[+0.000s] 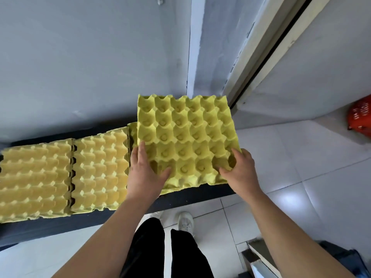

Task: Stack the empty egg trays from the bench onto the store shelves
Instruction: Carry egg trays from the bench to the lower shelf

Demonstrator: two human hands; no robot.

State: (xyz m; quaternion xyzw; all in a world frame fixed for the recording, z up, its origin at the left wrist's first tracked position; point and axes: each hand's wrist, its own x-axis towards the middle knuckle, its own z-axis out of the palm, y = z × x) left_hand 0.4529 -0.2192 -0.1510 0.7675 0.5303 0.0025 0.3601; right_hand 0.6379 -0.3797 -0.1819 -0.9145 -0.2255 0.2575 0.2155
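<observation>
Head: dimpled yellow pulp egg tray (186, 137)

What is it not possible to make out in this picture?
Head view:
- Store shelves: outside the frame.
- Stack below the held tray: mostly covered by that held tray and the left hand.
- Leftmost stack: cut off by the left edge.
- Red basket: cut off by the right edge.
</observation>
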